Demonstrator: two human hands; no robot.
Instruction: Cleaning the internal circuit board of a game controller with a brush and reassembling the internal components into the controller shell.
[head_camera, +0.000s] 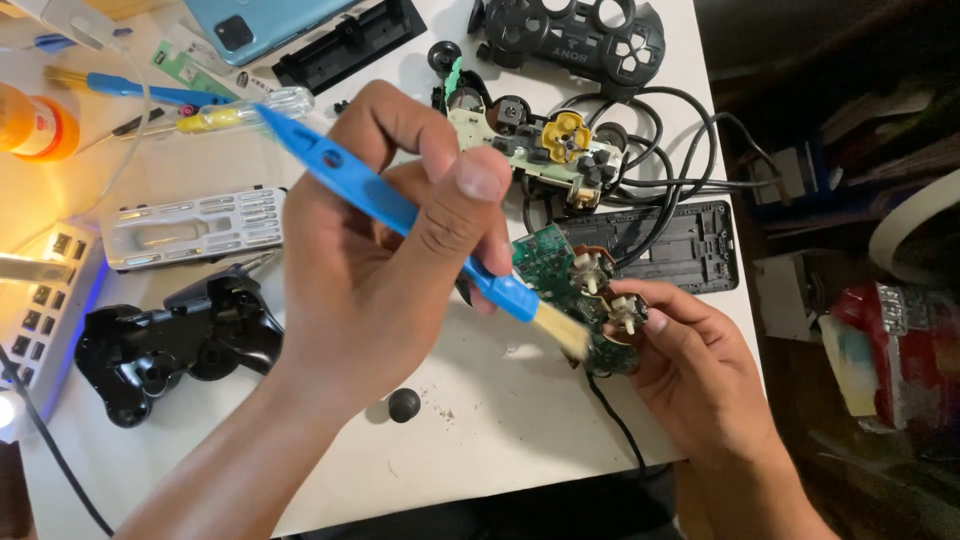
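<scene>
Left hand is nearest my view, fingers closed round a blue brush in a pen-type grip. Brush's long axis runs diagonally, handle end up-left, pale bristles down-right. Bristle tip is touching or just beside the green circuit board.

Right hand sits lower right, curled round the board's lower right edge, thumb on top beside the two white stick posts. Board is tilted, held off the white table, with a black cable running down from under it.

Key relation: the board lies right of the left hand and below it, straight along the brush axis. The right hand has the board, the left has the tool, and bristles meet the board between the two hands.

Around them: an empty black controller shell at left, another shell at top, a second board with a yellow pad above the held one, and a loose black thumb cap near my left wrist. A black tray lies just beyond the right hand.
</scene>
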